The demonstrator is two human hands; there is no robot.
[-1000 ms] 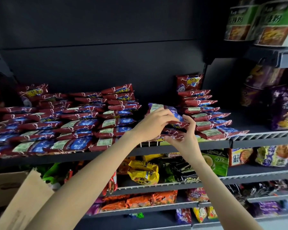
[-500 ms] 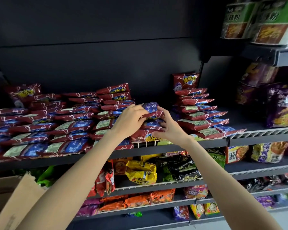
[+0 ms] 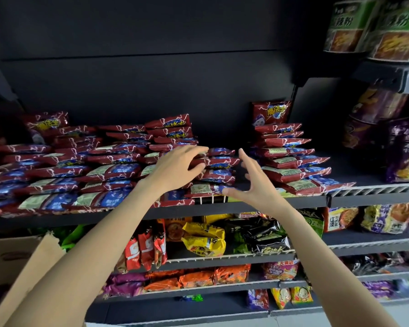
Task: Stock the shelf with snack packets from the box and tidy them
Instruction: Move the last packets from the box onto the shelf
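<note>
Left hand [image 3: 175, 169]: grip rests on the middle stack of red snack packets [image 3: 216, 169], fingers slightly bent over the top ones, pressing rather than clutching. Right hand [image 3: 257, 185]: grip released, fingers spread, just right of that stack, thumb near the front packet. Stack sits on the top shelf [image 3: 340, 199], between long packet rows left and another row [image 3: 291, 161] right. Shelf looks mostly stocked; middle column is shorter, a few front packets lie crooked. Cardboard box [image 3: 17, 260] at near left, contents hidden. Likely left: squaring up, maybe more packets.
</note>
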